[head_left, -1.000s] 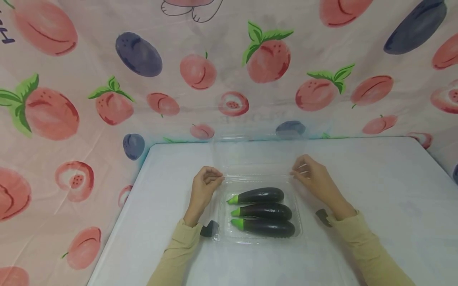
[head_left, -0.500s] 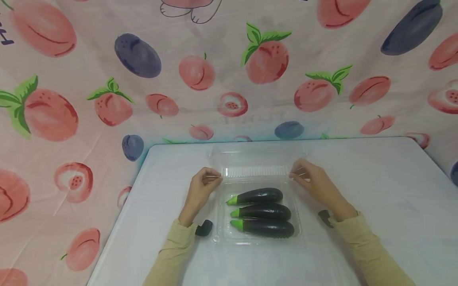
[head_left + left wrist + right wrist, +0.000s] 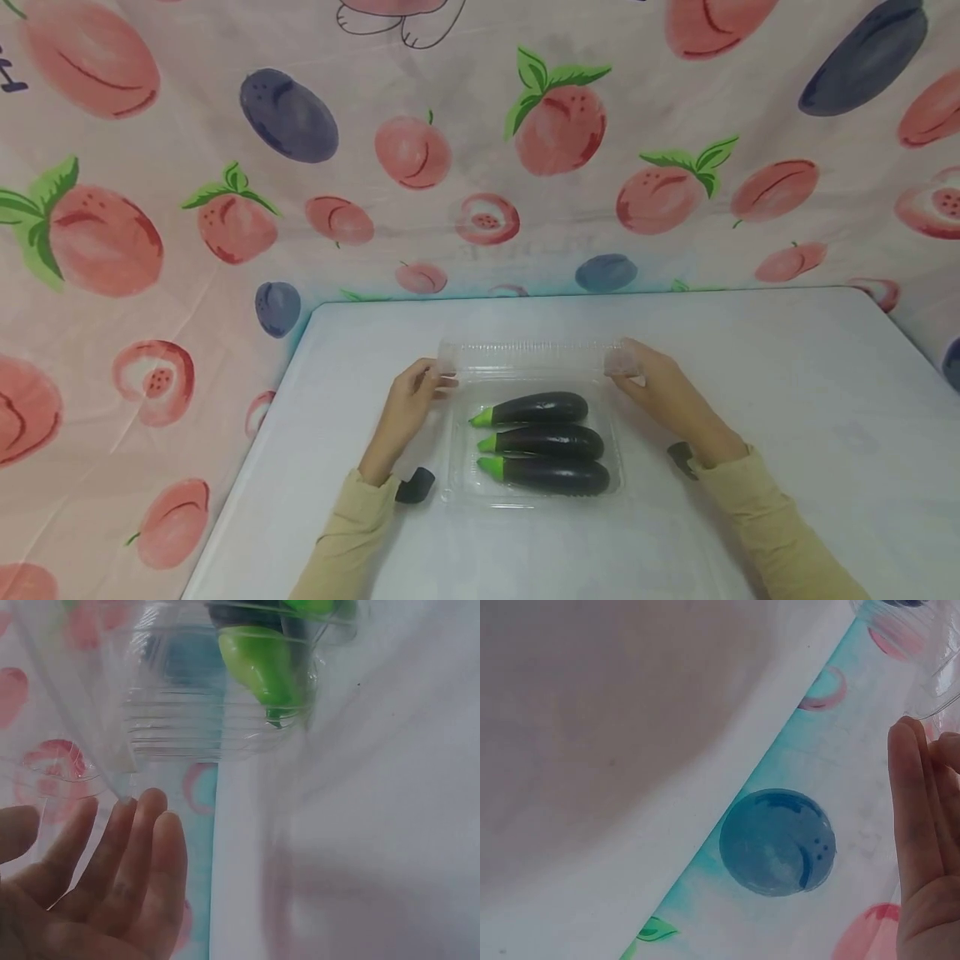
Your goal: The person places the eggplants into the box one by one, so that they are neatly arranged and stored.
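Three dark purple eggplants (image 3: 542,442) with bright green stem ends lie side by side in a clear plastic clamshell box (image 3: 525,503). Its hinged lid (image 3: 528,358) stands raised at the far side, leaning over the box. My left hand (image 3: 408,408) is at the lid's left corner, fingers spread and nearly straight; in the left wrist view its fingertips (image 3: 154,799) are right at the plastic edge. At the lid's right corner, my right hand (image 3: 660,387) is partly behind the clear plastic. Its straight fingers (image 3: 907,772) touch the lid's edge in the right wrist view.
The box rests on a white table (image 3: 787,400), whose back edge meets a fruit-printed cloth (image 3: 480,150). A black wrist piece (image 3: 416,485) shows at the left cuff, and another dark piece (image 3: 681,457) at the right cuff.
The lid has swung from the back toward me, over the far part of the box. My left fingers have loosened from a pinch and shifted slightly left; the right fingers are now behind the lid corner.
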The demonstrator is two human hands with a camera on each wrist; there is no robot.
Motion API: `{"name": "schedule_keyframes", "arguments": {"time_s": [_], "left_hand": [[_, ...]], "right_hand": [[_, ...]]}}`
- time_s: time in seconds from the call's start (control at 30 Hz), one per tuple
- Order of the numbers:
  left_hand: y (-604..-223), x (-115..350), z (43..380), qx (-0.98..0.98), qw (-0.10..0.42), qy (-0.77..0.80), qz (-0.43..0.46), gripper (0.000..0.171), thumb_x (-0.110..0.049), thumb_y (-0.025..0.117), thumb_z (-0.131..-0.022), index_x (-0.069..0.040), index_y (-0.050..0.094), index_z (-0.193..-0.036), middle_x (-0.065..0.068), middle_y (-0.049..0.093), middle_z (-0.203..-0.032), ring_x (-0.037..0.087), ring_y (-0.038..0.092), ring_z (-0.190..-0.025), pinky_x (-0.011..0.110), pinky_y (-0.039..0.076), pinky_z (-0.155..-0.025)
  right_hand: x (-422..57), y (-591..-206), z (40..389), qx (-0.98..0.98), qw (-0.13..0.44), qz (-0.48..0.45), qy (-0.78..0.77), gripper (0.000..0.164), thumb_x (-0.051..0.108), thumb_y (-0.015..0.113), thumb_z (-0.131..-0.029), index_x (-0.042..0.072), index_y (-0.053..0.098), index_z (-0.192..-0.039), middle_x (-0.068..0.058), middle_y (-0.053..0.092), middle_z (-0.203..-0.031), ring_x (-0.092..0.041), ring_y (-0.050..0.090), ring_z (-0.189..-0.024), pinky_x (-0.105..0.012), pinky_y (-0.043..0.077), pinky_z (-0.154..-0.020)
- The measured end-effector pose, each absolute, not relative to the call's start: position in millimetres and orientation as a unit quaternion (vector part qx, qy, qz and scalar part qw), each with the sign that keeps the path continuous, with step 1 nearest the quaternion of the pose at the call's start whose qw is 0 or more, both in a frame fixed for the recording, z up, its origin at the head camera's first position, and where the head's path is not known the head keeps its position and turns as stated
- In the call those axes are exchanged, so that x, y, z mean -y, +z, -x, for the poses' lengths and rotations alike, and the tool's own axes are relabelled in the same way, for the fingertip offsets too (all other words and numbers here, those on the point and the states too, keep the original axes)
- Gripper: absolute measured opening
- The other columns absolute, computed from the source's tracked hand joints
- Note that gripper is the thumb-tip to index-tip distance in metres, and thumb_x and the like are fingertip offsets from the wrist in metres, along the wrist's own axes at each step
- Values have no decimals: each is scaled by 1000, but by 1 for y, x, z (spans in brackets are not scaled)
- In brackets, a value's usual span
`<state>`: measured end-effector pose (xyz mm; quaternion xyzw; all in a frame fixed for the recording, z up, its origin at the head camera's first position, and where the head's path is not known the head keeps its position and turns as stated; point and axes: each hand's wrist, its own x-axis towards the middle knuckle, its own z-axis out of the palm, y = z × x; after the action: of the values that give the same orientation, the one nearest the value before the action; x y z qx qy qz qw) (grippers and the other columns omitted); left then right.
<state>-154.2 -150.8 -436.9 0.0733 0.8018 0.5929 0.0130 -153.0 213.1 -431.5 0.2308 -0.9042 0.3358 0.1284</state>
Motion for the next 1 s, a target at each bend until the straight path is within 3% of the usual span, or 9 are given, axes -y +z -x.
{"name": "schedule_keyframes", "arguments": {"time_s": [0.13, 0.27, 0.7, 1.0], "left_hand": [[-433, 155, 150, -811, 35, 580, -59, 51, -40, 41, -107, 2, 62, -128, 20, 65, -126, 34, 63, -117, 48, 53, -99], [-433, 157, 148, -825, 61, 558, -63, 58, -49, 45, -103, -2, 61, -133, 16, 60, -137, 32, 54, -131, 51, 45, -108], [-439, 161, 143, -805, 91, 582, -72, 42, -33, 58, -101, -7, 60, -134, 14, 66, -126, 30, 65, -111, 40, 56, -93], [-444, 159, 140, -799, 90, 592, -54, 40, -27, 58, -101, -5, 58, -134, 17, 65, -126, 34, 64, -113, 42, 55, -94]], "right_hand": [[-214, -432, 150, 897, 142, -249, 336, 24, -12, 66, -84, 5, 57, -97, -4, 62, -92, -24, 64, -90, -46, 57, -80], [-214, -433, 149, 883, 163, -282, 339, 32, -20, 65, -79, 7, 56, -92, -1, 60, -93, -21, 61, -91, -40, 59, -79], [-218, -438, 153, 872, 171, -305, 342, 35, -21, 72, -75, 7, 62, -94, -2, 65, -96, -19, 64, -94, -29, 60, -74], [-222, -431, 147, 879, 147, -281, 356, 25, -15, 68, -82, 6, 65, -96, -4, 66, -98, -24, 66, -95, -35, 62, -75]]}}
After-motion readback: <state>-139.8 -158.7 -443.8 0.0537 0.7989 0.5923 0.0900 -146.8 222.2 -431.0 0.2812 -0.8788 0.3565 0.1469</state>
